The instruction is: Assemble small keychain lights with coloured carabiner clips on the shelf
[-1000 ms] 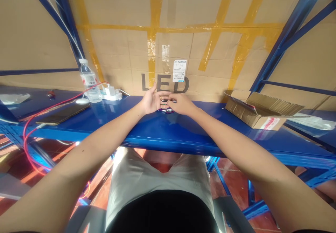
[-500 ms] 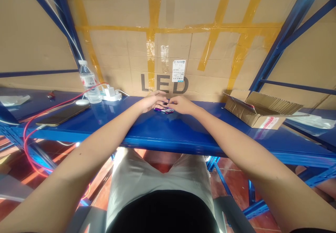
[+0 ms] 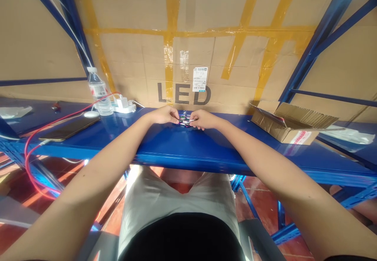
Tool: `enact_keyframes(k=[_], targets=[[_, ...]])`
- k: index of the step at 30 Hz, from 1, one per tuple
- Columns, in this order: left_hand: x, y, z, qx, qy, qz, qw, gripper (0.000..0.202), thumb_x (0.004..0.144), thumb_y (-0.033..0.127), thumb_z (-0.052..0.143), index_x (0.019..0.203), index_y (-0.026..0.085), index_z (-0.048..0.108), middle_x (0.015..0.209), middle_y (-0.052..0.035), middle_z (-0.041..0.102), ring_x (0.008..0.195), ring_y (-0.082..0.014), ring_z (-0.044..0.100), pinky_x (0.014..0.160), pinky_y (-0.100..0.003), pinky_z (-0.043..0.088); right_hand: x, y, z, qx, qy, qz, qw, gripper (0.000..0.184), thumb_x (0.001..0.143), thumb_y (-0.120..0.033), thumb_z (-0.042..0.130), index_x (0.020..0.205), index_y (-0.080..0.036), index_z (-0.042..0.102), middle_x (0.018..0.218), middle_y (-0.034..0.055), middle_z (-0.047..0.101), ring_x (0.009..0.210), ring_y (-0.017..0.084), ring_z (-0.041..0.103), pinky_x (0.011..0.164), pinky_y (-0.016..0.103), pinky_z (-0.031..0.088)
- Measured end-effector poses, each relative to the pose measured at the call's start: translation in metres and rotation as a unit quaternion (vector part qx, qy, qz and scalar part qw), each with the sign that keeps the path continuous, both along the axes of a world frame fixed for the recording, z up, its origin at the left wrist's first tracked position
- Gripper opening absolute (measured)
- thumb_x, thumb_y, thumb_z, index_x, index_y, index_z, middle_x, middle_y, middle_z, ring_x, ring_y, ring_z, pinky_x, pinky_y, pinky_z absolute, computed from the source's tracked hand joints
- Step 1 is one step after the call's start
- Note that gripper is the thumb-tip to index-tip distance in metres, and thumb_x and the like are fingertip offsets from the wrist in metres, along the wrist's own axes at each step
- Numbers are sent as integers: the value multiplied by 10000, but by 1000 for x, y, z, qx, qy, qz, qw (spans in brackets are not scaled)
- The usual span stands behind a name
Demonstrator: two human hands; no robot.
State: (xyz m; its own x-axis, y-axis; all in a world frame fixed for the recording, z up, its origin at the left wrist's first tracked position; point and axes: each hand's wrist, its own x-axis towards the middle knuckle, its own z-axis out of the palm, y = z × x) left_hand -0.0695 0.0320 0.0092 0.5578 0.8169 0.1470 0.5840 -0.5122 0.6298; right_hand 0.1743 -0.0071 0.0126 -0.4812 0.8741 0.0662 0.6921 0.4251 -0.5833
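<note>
Small shiny slim pieces (image 3: 184, 117), silver with purple and green glints, lie bunched on the blue shelf top between my hands; their kind is too small to tell. Just above them, a slim silver pen-like piece (image 3: 184, 122) spans the gap from hand to hand. My left hand (image 3: 165, 115) is closed, thumb and fingers pinching its left end. On the other side my right hand (image 3: 206, 119) pinches the right end, its lower fingers curled near the shelf surface. The fingertips partly cover the pieces.
Behind stands a large taped cardboard sheet (image 3: 132, 68) marked LED. To the left are a water bottle (image 3: 100, 92), a white power strip (image 3: 125, 106), a red cable (image 3: 67, 114) and a dark flat device (image 3: 70, 128). An open carton (image 3: 294, 123) sits right.
My left hand has gone from spread fingers over the pieces to a pinch at their left side. The right hand has shifted slightly, and a slim piece now shows between both hands.
</note>
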Motion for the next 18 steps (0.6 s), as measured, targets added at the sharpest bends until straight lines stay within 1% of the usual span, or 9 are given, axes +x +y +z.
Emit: enact_keyframes(k=[3,7,10,13,18], targets=[[-2,-2,1,-8,30,-4,1000,381,644,437,836,909,174,758,872,-46,772,847,-219,700,780,-318,517,3,2,-1,-2,-21,21,1000,166,913,-144,660,755,-163,610,688,7,657,501,80,550,428,192,432],[-2,-4,-1,-3,76,-1,997,324,642,412,807,869,186,757,855,-35,777,847,-217,697,763,-299,497,4,1,-1,-9,-52,43,998,190,926,-195,660,742,-164,624,670,9,645,509,90,553,426,199,436],[-2,-6,0,5,97,1,995,276,642,392,793,823,190,746,833,-24,774,831,-205,686,753,-286,478,3,-1,0,-11,-65,35,997,192,930,-221,661,750,-165,625,657,7,630,504,90,543,421,202,427],[-2,-7,1,7,100,1,995,279,644,394,786,834,193,747,846,-23,776,827,-201,678,742,-282,469,4,0,0,-11,-73,31,997,183,924,-239,673,763,-164,631,666,12,631,511,93,547,424,203,426],[-3,-6,0,7,97,11,995,309,639,405,790,863,195,763,846,-29,771,819,-203,674,724,-282,465,8,6,-1,-13,-81,20,996,90,885,-215,702,817,-174,660,672,1,624,525,100,557,442,207,442]])
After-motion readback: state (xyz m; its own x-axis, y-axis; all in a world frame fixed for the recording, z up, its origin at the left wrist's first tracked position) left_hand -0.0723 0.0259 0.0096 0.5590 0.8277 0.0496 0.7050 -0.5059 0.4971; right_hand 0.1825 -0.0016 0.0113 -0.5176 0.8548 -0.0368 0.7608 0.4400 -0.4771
